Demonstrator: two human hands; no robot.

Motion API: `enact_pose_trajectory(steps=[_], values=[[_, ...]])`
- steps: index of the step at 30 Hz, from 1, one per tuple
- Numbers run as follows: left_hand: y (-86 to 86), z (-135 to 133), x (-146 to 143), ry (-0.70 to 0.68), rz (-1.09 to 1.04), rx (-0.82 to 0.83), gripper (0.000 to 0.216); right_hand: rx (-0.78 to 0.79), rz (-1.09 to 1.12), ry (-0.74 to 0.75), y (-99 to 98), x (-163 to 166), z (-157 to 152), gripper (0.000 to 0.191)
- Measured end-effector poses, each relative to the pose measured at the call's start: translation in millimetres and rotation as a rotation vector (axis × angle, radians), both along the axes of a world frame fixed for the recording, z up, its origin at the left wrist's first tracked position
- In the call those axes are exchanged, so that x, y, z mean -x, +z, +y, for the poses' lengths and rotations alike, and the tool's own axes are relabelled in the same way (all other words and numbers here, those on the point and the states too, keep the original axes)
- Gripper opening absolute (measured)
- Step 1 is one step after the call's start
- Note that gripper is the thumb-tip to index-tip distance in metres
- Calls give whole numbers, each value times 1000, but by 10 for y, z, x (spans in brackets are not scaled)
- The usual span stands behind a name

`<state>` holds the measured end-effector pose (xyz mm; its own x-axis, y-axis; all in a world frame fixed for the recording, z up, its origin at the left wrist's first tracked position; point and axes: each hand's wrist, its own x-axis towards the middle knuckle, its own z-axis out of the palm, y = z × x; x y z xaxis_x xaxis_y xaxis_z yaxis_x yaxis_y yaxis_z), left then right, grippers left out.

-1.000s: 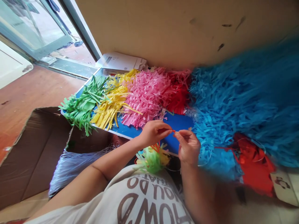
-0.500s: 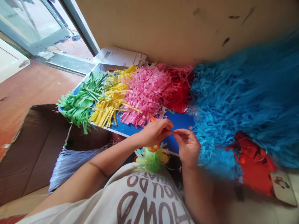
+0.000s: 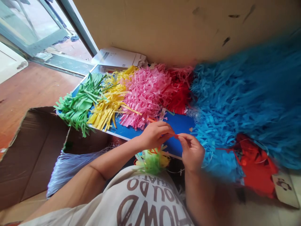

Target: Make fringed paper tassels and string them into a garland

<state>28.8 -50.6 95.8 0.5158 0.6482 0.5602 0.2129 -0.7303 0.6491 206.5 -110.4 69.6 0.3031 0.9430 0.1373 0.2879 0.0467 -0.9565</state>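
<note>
Above the blue, white-edged surface, the left hand and right hand pinch a thin, orange, paper-like strip between them. Nearer the body is a fringed green-and-yellow bunch; beyond lies a fringed pink heap.

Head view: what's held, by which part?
Orange strip, pinched by left hand and right hand on either side of a short visible bit; mid-length or end can't be told.
</note>
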Motion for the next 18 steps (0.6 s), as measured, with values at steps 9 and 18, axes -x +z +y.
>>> enact_pose_trajectory(steps=[9,18], values=[[-126,11,-79,66,-40,-104,14,-12,0,-43,21,-5,-35,20],[-150,80,-264,23,-92,-98,11,-35,-49,-64,-24,-160,-53,18]])
